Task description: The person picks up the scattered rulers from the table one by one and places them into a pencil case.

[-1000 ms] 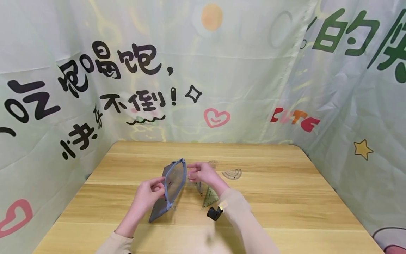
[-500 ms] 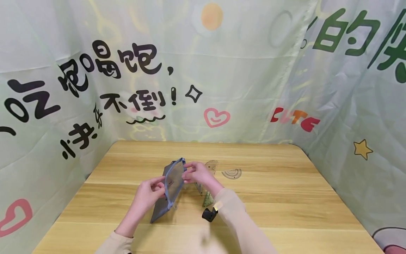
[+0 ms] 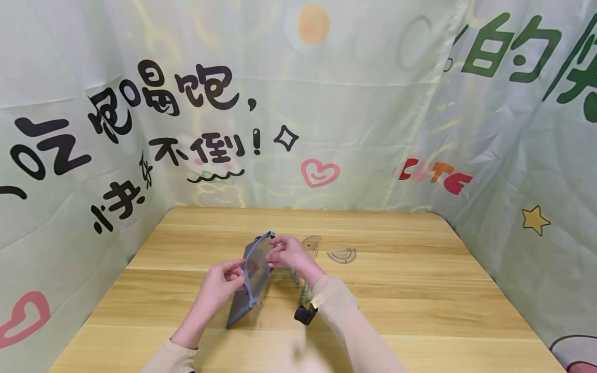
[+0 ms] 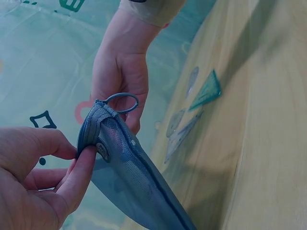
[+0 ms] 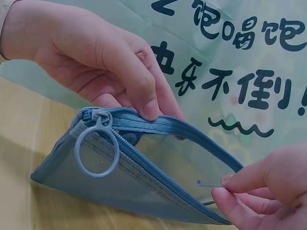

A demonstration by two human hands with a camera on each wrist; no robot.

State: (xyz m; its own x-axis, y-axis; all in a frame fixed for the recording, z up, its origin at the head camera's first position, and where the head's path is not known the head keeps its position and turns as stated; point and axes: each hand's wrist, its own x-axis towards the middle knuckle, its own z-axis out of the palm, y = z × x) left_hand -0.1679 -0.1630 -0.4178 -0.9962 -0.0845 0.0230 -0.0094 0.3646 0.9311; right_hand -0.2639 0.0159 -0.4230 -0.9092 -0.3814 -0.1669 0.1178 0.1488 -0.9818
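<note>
The left hand [image 3: 219,282] pinches the zip edge [image 5: 177,124] of a blue mesh pouch [image 3: 240,303] between thumb and fingers, probably to keep the mouth spread and the soft sides from folding; the pouch stands tilted above the table [image 3: 396,311], left of its middle, mouth facing the right hand [image 3: 291,256]; that hand's thumb and forefinger are nearly together on a thin strip [image 5: 207,184], seen edge-on, so what it is I cannot tell; its tip points into the mouth, perhaps because a flat piece slips through a gap most easily endwise; the ring pull [image 5: 98,174] hangs loose at the near end of the zip.

A second ago the right hand was just beside the pouch; now its fingertips are at the mouth, which looks narrower from above; the protractor [image 3: 342,255] lies unmoved.
</note>
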